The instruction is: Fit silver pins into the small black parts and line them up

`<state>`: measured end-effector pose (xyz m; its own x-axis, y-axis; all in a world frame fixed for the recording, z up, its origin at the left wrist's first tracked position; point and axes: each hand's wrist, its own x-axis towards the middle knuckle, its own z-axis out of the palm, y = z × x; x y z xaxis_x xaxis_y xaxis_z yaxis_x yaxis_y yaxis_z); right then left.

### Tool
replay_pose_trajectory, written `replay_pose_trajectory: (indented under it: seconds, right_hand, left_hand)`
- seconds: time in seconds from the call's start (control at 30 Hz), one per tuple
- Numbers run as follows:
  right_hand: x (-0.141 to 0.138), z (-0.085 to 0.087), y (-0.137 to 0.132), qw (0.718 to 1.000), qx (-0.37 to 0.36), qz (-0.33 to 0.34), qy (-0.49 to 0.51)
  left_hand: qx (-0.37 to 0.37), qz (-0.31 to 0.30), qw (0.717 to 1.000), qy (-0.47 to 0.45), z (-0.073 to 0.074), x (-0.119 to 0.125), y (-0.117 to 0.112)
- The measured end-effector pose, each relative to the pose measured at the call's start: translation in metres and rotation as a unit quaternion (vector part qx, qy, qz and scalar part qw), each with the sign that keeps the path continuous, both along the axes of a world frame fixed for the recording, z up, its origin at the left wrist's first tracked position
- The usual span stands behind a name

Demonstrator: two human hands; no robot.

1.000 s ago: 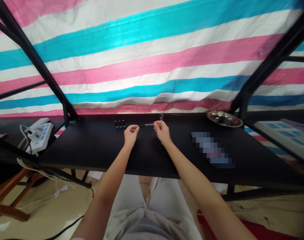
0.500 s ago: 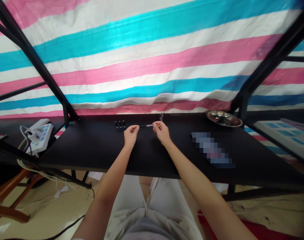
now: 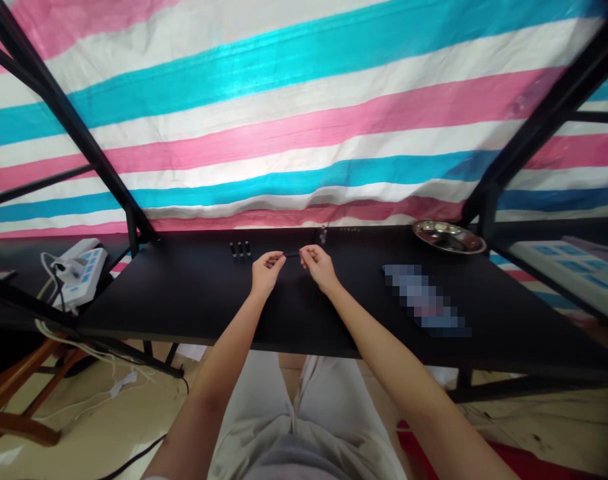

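Observation:
Between my two hands, above the middle of the black table, is a thin dark pen-like stick (image 3: 292, 254). My left hand (image 3: 267, 272) pinches its left end with thumb and fingertips. At the other end, my right hand (image 3: 318, 265) is closed in a pinch too. The fingers hide both ends, so I cannot tell its exact kind. Several short black cylinders with pale ends (image 3: 241, 249) stand in a row just beyond my left hand. Past my right hand, small clear or silvery pieces (image 3: 323, 234) lie near the back edge, beside a line of tiny bits (image 3: 350, 230).
A round metal dish (image 3: 449, 238) sits at the table's back right. Nearer me lies a blurred-out blue object (image 3: 427, 300). White power strips (image 3: 87, 277) with cables are at the left. Black frame posts and a striped sheet (image 3: 304, 133) bound the table (image 3: 184, 293).
My hands have come closer together, the right moving left and the left slightly right. Less of the stick shows between them; the pale section at its right is now out of sight.

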<state>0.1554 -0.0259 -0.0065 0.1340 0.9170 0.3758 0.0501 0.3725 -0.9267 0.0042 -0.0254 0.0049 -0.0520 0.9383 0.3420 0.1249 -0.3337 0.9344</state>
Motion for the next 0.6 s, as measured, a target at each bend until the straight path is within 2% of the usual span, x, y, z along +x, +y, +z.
replay_pose_trajectory:
  seconds: [0.23, 0.37, 0.47, 0.6]
  right_hand:
    - [0.001, -0.004, 0.002, 1.000, -0.003, 0.005, -0.019]
    - [0.004, -0.004, -0.002, 0.993, 0.006, -0.027, -0.117]
    - [0.005, -0.002, -0.007, 0.980, 0.016, -0.050, -0.192]
    - [0.005, -0.001, -0.009, 0.975, 0.025, -0.042, -0.217]
  left_hand:
    - [-0.003, 0.010, 0.999, 0.047, 0.004, 0.002, -0.004]
    - [0.039, -0.007, 0.993, 0.115, 0.010, 0.002, -0.001]
    - [0.120, -0.036, 0.967, 0.220, 0.025, 0.000, 0.003]
    - [0.172, -0.095, 0.905, 0.377, 0.063, -0.006, 0.016]
